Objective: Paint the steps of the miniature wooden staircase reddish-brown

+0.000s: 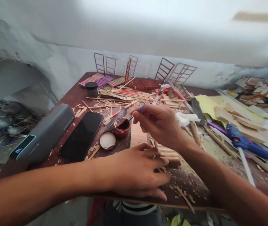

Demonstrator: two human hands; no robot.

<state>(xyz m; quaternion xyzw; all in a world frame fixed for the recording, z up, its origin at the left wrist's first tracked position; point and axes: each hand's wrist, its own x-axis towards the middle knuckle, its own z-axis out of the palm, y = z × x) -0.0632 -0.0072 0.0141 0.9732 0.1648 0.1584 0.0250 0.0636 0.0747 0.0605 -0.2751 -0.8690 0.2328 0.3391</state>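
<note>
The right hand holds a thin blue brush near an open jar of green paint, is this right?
No. The head view shows dark red paint in the open jar, not green; the right hand does hold the thin blue brush near it.

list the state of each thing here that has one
pot: open, red-brown paint inside
lid: off, lying beside the pot
brush: held in right hand, tip at the pot
left hand: palm down on the table
phone: flat, screen dark
speaker: display lit
jar: capped
glue gun: lying down
</note>
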